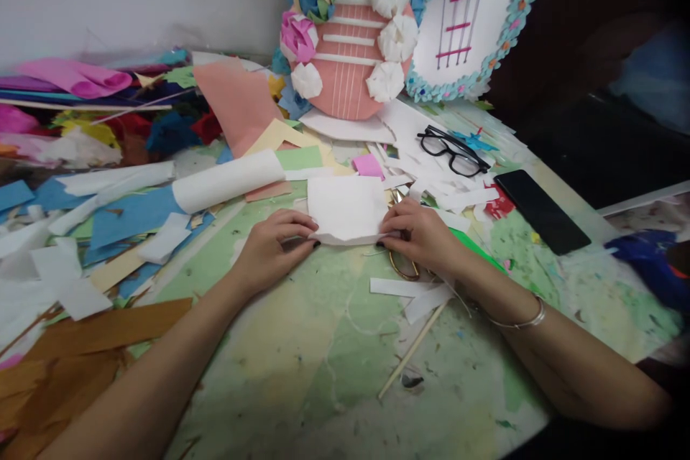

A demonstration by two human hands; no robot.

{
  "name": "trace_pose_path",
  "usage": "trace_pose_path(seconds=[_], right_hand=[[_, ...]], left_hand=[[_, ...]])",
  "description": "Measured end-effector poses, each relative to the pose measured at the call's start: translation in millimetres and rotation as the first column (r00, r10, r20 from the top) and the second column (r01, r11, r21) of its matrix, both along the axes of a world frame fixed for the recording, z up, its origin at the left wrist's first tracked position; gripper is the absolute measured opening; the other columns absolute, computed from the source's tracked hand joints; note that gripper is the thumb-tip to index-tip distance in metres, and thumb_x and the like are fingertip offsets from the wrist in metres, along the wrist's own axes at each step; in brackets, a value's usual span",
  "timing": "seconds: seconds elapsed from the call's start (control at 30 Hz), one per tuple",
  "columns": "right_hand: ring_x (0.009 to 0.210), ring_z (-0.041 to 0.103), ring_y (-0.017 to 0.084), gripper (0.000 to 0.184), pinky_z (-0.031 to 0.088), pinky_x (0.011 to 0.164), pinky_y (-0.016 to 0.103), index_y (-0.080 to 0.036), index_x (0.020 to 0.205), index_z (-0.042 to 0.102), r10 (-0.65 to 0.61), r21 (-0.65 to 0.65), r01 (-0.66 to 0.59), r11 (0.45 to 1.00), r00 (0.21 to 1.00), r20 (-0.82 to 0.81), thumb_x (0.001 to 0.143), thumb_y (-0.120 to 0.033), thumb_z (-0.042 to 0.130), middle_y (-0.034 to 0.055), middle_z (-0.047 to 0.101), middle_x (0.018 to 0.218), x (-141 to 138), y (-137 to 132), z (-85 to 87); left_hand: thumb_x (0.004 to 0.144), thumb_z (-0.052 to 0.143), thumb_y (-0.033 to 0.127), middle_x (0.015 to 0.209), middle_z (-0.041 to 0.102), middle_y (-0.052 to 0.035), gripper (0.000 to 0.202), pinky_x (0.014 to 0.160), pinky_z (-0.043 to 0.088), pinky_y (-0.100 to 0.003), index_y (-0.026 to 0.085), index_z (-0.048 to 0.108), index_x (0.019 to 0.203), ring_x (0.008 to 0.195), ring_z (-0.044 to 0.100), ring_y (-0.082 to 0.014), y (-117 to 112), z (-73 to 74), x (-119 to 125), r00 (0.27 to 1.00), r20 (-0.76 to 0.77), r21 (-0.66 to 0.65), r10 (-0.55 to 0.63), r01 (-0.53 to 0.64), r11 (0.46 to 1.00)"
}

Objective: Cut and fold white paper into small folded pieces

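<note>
A white sheet of paper [346, 205] lies in front of me, its near edge slightly raised and curled. My left hand [277, 244] pinches the near left corner between thumb and fingers. At the near right corner, my right hand [420, 233] pinches the same sheet. Partly under the right hand is a pair of scissors [404, 267] with gold-coloured handles; much of it is hidden. White paper strips [396, 287] and a thin wooden stick [412, 352] lie on the table just nearer to me than the right hand.
Behind the sheet stand a pink paper guitar [353, 90] with paper flowers and a white one [468, 21] edged in blue flowers. Black glasses [453, 151] and a phone [542, 210] lie right. A white paper roll [229, 180], coloured scraps and brown paper [108, 327] cover the left.
</note>
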State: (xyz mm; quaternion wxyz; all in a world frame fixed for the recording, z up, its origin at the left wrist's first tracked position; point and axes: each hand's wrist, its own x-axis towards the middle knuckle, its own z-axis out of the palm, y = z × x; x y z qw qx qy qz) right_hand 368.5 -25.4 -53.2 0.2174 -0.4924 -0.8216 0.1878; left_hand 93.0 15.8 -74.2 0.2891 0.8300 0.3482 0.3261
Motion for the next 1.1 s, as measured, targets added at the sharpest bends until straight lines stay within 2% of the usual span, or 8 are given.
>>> trace_pose_path(seconds=[0.2,0.37,0.63,0.77,1.1], right_hand=[[0.087,0.048,0.022,0.015,0.041,0.078,0.038,-0.017,0.069,0.061,-0.059,-0.007,0.059,0.998,0.998,0.032,0.083,-0.022,0.063,0.0075,0.059,0.085,0.8,0.3,-2.3],[0.096,0.044,0.025,0.017,0.041,0.084,0.042,-0.017,0.070,0.063,-0.118,0.048,0.116,0.992,0.992,0.043,0.086,-0.022,0.059,0.0108,0.055,0.099,1.1,0.2,-3.6],[0.096,0.043,0.026,0.019,0.042,0.085,0.043,-0.018,0.067,0.059,-0.144,0.043,0.141,0.989,0.986,0.080,0.085,-0.024,0.061,0.0101,0.056,0.098,3.7,4.2,-8.9],[0.095,0.043,0.026,0.021,0.042,0.085,0.043,-0.018,0.065,0.058,-0.166,0.034,0.163,0.986,0.982,0.094,0.083,-0.025,0.063,0.0101,0.056,0.098,2.8,4.7,-9.1],[0.094,0.043,0.026,0.024,0.043,0.085,0.044,-0.020,0.061,0.055,-0.188,0.030,0.186,0.982,0.978,0.096,0.083,-0.025,0.063,0.0097,0.057,0.097,0.0,5.1,-9.3]], left_hand=[[0.080,0.063,0.022,0.091,0.072,-0.0086,0.011,0.084,0.052,-0.038,0.017,0.068,0.071,0.091,0.066,-0.0202,-0.5,4.1,0.2,0.998,0.017,-0.094,0.053,-0.051,0.994],[0.078,0.064,0.021,0.091,0.071,-0.0089,0.010,0.086,0.051,-0.038,0.017,0.066,0.069,0.091,0.066,-0.0202,-0.8,4.7,0.8,0.996,-0.001,-0.090,0.089,-0.088,0.992],[0.076,0.064,0.021,0.092,0.070,-0.0076,0.010,0.086,0.049,-0.037,0.018,0.062,0.067,0.092,0.065,-0.0202,-0.5,5.1,2.3,0.994,-0.040,-0.109,0.098,-0.102,0.989],[0.076,0.062,0.019,0.092,0.069,-0.0068,0.008,0.086,0.048,-0.037,0.018,0.061,0.068,0.091,0.063,-0.0200,-0.1,3.7,3.7,0.992,-0.056,-0.094,0.109,-0.114,0.989],[0.077,0.057,0.018,0.096,0.058,-0.0053,0.011,0.088,0.042,-0.038,0.017,0.054,0.067,0.095,0.054,-0.0194,1.1,0.7,7.2,0.976,-0.173,0.047,0.132,-0.126,0.991]])
